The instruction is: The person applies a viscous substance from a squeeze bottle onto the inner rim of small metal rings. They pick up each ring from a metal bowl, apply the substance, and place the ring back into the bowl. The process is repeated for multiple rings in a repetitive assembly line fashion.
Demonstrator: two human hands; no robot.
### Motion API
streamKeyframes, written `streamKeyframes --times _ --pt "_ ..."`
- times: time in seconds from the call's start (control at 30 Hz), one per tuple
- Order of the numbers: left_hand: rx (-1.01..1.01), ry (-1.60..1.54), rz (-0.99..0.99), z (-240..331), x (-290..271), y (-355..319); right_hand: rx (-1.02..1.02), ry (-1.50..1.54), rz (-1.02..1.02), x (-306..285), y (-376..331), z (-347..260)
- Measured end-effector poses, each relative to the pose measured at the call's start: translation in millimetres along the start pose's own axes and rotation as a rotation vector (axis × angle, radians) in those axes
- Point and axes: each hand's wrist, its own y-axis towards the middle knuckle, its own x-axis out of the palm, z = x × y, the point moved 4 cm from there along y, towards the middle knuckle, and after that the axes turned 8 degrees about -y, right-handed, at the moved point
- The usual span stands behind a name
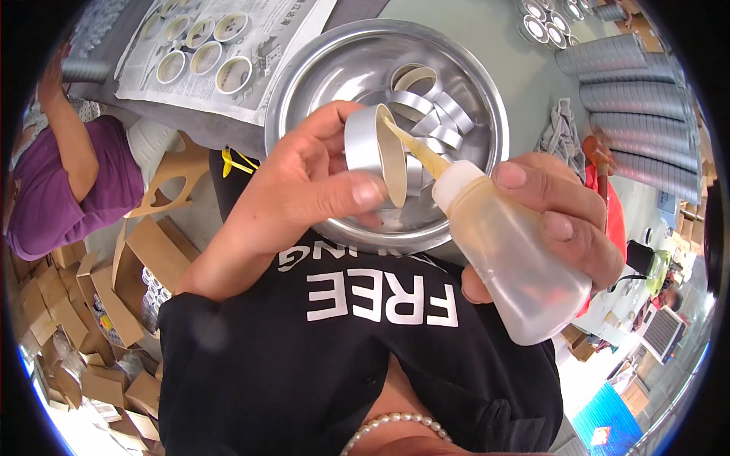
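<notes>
At centre frame your left hand (304, 182) is closed around a silver ring (374, 152), thumb over its rim, held above the steel bowl (304, 83). Your right hand (563, 220), at centre right, grips a squeeze bottle (509, 258) whose nozzle (414, 148) reaches inside the ring. Judged step: gluing the ring's inner wall. The next move likely calls for turning the ring steadily under the nozzle. More rings (441, 114) lie in the bowl.

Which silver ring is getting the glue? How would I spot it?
Find the big round metal bowl. Just above its near rim, the left hand grips one silver ring. Unlike the loose rings in the bowl, the squeeze bottle pokes into it.
</notes>
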Motion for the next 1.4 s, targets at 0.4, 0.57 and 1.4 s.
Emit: streamKeyframes --times 0.4,0.57,1.4 --pt "0.684 0.659 -0.105 23 1 -3 0.235 0.158 0.161 -2 -1 16" --pt "0.905 0.957 -0.175 32 5 -3 0.52 0.207 0.309 -1 -5 32" --pt "0.555 1.396 0.84 52 -164 28 0.633 1.155 0.493 -17 -14 73"
